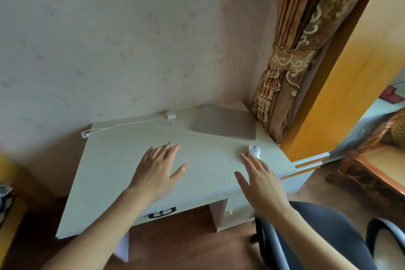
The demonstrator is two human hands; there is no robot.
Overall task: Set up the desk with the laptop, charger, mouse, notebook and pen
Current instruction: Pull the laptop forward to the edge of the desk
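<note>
A closed silver laptop (222, 124) lies at the back right of the pale wooden desk (114, 173). A white charger brick (171, 115) sits by the wall, its white cable (122, 125) running left to the desk's far left corner. A thin pen-like object (166, 124) lies beside the laptop. A white mouse (254, 150) rests near the right edge. My left hand (156, 171) hovers flat over the desk's middle, fingers straight. My right hand (260, 180) reaches out with straight fingers, its fingertips just short of the mouse. No notebook is visible.
A dark office chair (324, 232) stands at the lower right in front of the desk. A patterned curtain (291, 55) hangs at the right corner beside a wooden door frame (333, 68). The desk has a drawer with a black handle (162, 212).
</note>
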